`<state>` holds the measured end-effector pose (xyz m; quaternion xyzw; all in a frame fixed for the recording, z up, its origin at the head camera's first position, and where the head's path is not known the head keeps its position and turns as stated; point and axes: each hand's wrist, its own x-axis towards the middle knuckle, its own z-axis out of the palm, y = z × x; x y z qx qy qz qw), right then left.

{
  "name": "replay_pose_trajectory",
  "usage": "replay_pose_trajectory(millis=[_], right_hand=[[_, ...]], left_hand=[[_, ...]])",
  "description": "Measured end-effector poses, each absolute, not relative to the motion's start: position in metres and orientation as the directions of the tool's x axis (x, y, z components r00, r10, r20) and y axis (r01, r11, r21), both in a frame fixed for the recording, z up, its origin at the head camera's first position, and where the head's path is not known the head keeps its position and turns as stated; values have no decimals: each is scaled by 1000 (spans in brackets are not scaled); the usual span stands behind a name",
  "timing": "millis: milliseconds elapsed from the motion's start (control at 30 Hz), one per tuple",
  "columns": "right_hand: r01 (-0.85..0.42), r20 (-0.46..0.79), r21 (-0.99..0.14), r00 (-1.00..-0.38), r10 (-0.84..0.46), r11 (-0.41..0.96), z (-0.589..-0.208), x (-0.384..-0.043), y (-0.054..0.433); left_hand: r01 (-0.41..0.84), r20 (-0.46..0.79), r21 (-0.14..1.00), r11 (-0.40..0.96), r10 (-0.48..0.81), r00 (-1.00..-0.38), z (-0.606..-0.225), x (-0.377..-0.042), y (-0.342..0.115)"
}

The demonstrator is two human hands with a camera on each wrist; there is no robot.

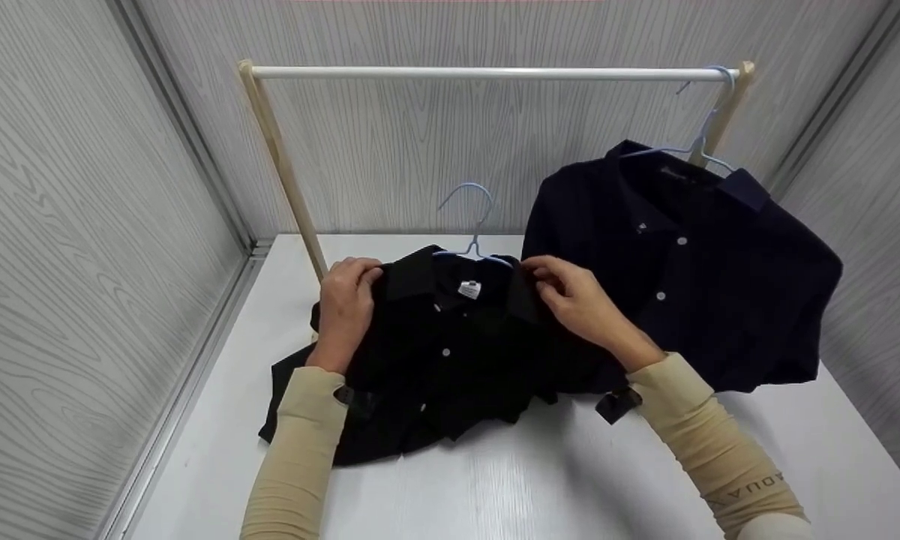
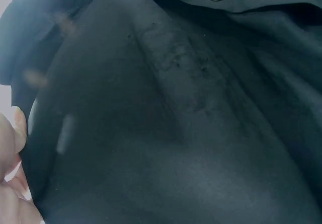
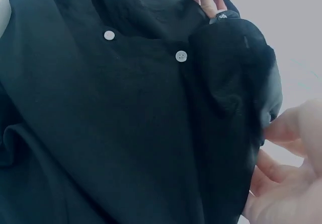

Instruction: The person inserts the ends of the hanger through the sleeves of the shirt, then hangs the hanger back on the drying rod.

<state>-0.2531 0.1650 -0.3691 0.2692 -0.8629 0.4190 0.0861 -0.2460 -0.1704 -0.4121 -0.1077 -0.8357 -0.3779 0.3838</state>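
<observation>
A black button-up shirt (image 1: 487, 360) is held up by its shoulders over the white table, its lower part spread on the tabletop. Inside its collar sits a light blue hanger (image 1: 474, 244) with the hook sticking up, and a white label (image 1: 469, 289) shows below. My left hand (image 1: 347, 307) pinches the shoulder on the left. On the other side my right hand (image 1: 581, 304) pinches the shirt beside the collar, between thumb and fingers. In the right wrist view, the right hand (image 3: 289, 168) grips the shirt's edge. The left wrist view is mostly black cloth with the left fingertips (image 2: 19, 131) at its edge.
Behind stands a garment rack with a white rail (image 1: 495, 73) and wooden posts (image 1: 289, 172). At its right end a navy shirt (image 1: 735, 285) hangs on another blue hanger (image 1: 709, 127), close to my right hand. Wood-patterned panels (image 1: 60, 225) enclose the white table (image 1: 525, 487).
</observation>
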Motion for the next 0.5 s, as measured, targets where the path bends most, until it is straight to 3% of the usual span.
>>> replay_pose_trajectory(millis=[233, 500], right_hand=[[-522, 391, -627, -853, -346, 578, -369, -256, 172], [-572, 512, -610, -813, -278, 549, -363, -261, 176]], left_hand=[[452, 703, 568, 688, -119, -701, -410, -247, -169], [436, 663, 559, 705, -64, -746, -400, -256, -166]])
